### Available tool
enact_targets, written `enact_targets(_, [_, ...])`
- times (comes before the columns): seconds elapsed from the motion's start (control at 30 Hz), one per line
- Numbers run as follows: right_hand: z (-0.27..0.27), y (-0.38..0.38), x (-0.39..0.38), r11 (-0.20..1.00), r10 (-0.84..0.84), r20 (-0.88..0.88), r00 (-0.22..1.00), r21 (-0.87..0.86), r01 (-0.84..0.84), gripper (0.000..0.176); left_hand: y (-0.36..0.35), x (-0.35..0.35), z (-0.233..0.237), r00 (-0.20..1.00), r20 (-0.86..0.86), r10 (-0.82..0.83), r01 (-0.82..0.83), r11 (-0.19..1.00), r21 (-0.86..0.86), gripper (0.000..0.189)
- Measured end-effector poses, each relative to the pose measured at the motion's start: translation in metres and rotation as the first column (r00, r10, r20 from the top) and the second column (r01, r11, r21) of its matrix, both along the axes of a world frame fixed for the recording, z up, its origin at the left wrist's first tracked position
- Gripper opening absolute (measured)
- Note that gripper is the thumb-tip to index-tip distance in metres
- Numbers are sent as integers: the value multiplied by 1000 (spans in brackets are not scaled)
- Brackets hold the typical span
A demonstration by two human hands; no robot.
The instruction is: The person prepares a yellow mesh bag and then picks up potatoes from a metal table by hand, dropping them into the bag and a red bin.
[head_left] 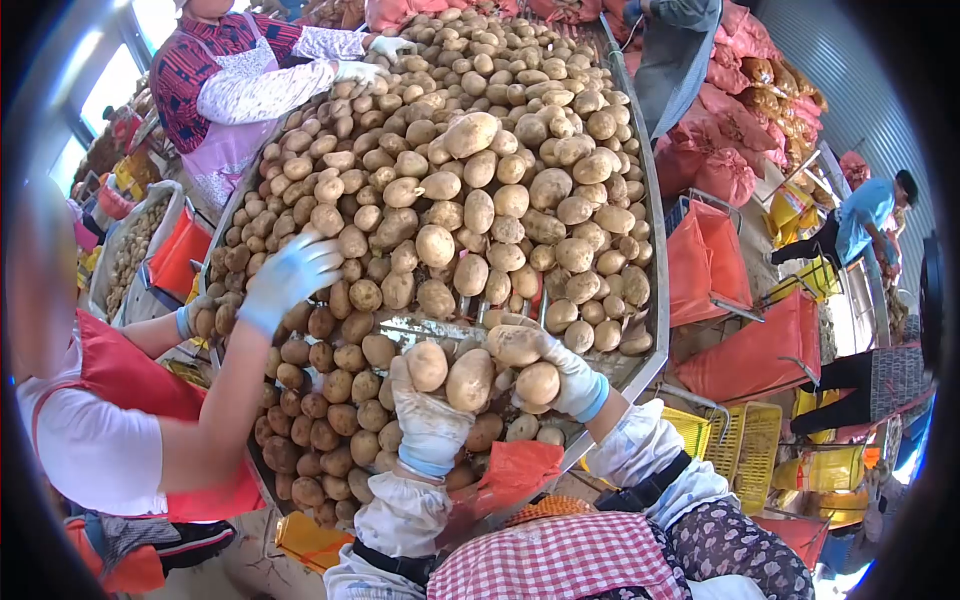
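A large heap of potatoes (435, 245) covers the metal sorting table (660, 290) in front of me. My left hand (432, 418), in a soiled white and blue glove, is closed around two potatoes (470, 381) at the near end of the table. Beside it, my right hand (572, 378), gloved alike, grips one potato (515, 344) on top and another potato (538, 383) below it. Both hands are close together over a partly bare patch of the metal surface. A red sheet (515, 475) hangs at the near edge, just below my hands.
At the left, a person in a red apron (150, 370) reaches over the potatoes with gloved hands; another person (225, 100) works further back. Red bag-lined frames (705, 265) and yellow crates (745, 445) stand along the right side. Pink sacks (720, 130) are stacked behind.
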State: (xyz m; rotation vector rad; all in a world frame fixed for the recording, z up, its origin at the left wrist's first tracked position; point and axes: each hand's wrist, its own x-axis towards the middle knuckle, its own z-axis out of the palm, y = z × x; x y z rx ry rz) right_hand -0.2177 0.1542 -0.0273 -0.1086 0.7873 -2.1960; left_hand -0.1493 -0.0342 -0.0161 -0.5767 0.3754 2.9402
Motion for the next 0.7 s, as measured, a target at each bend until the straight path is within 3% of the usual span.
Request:
enact_targets(0.03, [7,0,4,996,0,-93,996,87,8,82,2,3,-4,1000,2,3,-3,1000,-3,73])
enact_targets(0.13, [16,6,21,999,-53,-125,991,-3,53,88,11,10,9,999,-32,-31,30,999,-19,70])
enact_targets(0.17, [23,12,25,999,-31,-160,987,38,37,93,16,13,15,998,-55,-13,11,999,-34,68])
enact_targets(0.27, [28,43,41,995,-92,-157,983,17,96,89,39,15,20,989,-138,-46,41,998,-40,64])
enact_targets(0.33, [18,71,46,984,-124,-279,952,91,155,89,57,16,16,980,-113,-162,152,984,-92,64])
enact_targets(0.47, [26,123,73,939,-303,-166,938,115,324,75,113,16,19,944,-140,-299,269,942,-200,68])
enact_targets(0.5, [17,137,78,910,-367,-221,904,115,398,70,126,17,20,914,-196,-356,341,934,-108,57])
enact_targets(0.53, [11,151,85,867,-412,-267,871,181,465,64,138,15,11,883,-193,-428,417,904,-100,60])
enact_targets(0.6, [-1,172,100,791,-560,-209,802,153,592,53,167,19,11,828,-93,-553,542,832,-121,67])
enact_targets(0.7, [-16,208,122,696,-626,-328,707,173,697,46,209,21,2,754,-196,-627,573,773,-272,68])
